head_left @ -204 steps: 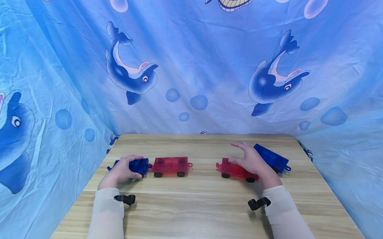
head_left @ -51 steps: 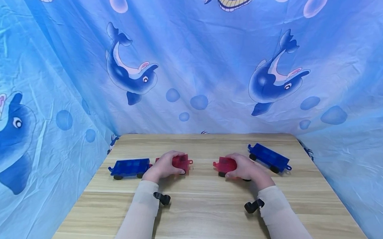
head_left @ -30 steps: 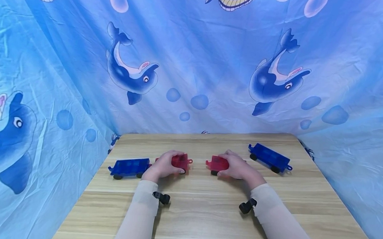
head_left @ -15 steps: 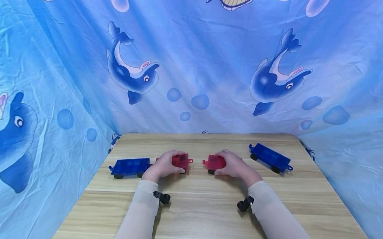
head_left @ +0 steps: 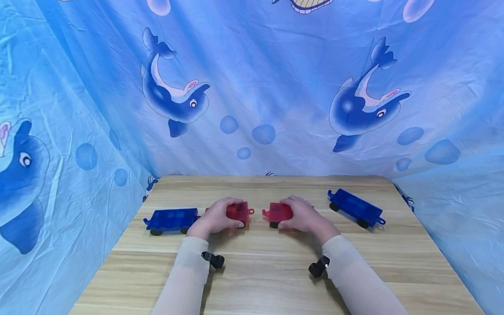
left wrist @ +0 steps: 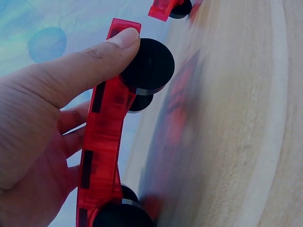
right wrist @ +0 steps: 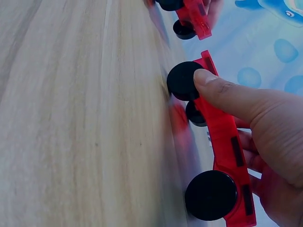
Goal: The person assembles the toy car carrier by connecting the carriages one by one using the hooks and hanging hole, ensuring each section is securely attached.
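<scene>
**Face to Face, Just Apart**

Pale sleeves (head_left: 181,280) reach across a wooden desk (head_left: 264,287). The left hand (head_left: 217,216) pinches a red car (head_left: 241,213) between thumb and fingers; the right hand (head_left: 302,216) grips another red car (head_left: 277,214) likewise. Both cars stand upright mid-desk, the first's loop (head_left: 252,211) facing the second's hook (head_left: 265,213) across a narrow gap. The side grips seem chosen to steady each car while leaving those ends bare. At left, a blue car (head_left: 172,219) adjoins the first red one, apparently coupled, the joint partly hidden. Farther back at right, a spare blue car (head_left: 356,207) sits angled, well apart, perhaps giving the arm room. Beyond hangs a dolphin-print curtain (head_left: 255,74).
</scene>
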Available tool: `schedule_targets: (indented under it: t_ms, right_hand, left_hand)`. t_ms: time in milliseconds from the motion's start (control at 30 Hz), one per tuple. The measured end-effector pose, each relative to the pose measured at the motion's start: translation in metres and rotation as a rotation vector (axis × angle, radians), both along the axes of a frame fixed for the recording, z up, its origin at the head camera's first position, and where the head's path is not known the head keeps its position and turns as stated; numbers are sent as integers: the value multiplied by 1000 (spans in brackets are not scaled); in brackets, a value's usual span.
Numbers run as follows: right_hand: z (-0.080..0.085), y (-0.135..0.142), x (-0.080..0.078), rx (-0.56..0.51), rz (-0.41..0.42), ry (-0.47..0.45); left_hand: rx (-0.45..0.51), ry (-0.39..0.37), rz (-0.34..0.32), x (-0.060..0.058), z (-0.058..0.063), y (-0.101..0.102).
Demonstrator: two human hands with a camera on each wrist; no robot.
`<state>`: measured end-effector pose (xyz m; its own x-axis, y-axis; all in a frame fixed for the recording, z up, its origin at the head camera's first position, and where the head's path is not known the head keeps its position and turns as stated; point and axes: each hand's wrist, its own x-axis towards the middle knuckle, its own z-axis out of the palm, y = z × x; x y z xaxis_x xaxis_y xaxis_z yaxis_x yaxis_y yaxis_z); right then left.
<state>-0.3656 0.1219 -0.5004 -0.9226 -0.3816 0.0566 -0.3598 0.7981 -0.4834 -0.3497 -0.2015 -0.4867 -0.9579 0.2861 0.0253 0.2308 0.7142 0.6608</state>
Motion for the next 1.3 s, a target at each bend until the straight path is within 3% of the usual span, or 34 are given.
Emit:
schedule_targets:
  t_ms: [1300]
  right_hand:
    - [0, -33, -5, 31, 111, 69]
  left_hand:
    - [-1, 20, -14, -5, -2, 1]
